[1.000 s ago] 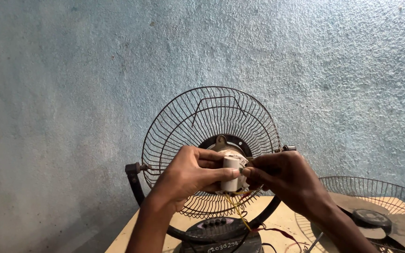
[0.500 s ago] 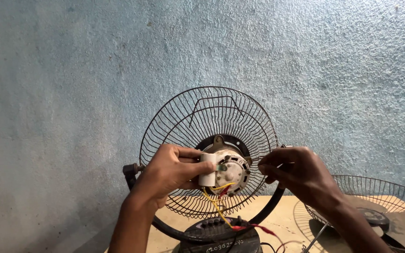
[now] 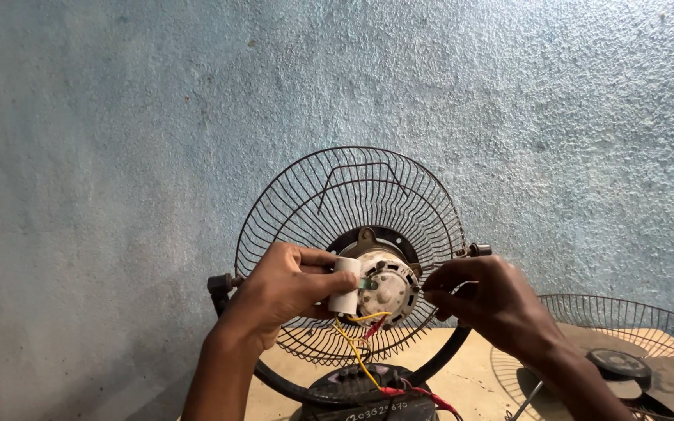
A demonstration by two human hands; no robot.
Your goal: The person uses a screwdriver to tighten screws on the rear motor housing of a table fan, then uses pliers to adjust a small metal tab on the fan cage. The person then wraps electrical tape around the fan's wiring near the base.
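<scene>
A small white cylindrical capacitor (image 3: 345,286) is gripped in the left hand (image 3: 282,290), pinched between thumb and fingers and held just beside the exposed fan motor (image 3: 386,284), at its left edge. The right hand (image 3: 487,300) is held close to the motor's right side with fingertips drawn together (whether anything is pinched between them cannot be told). The motor is mounted at the centre of an upright wire fan guard (image 3: 352,199). Yellow and red wires (image 3: 359,352) are seen hanging from the motor down to the dark fan base (image 3: 368,394). A second wire guard (image 3: 626,327) is laid flat at the right.
</scene>
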